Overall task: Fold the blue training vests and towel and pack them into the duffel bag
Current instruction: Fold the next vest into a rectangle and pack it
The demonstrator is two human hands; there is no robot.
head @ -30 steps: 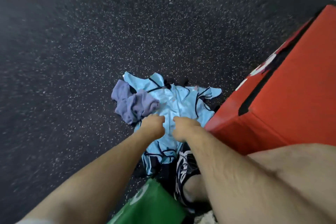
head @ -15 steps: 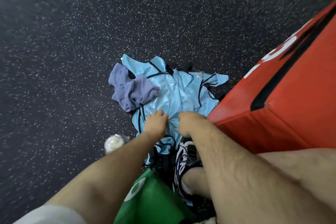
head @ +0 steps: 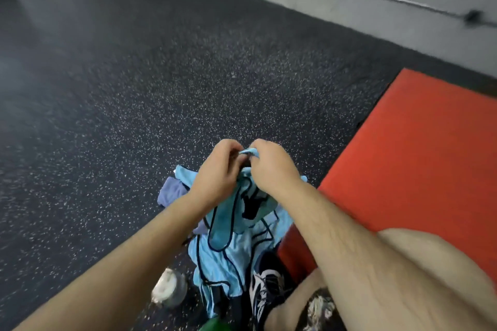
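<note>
Vest in left hand, right hand fingers

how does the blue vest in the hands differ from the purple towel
Colour: the blue vest is light blue with dark trim; the purple towel is plain lavender. Pose: the vest hangs in the air, gripped at its top by the left hand and right hand; the towel lies crumpled on the speckled floor, touched by neither hand. Shared: both are soft cloth, and neither is folded yet.
</note>
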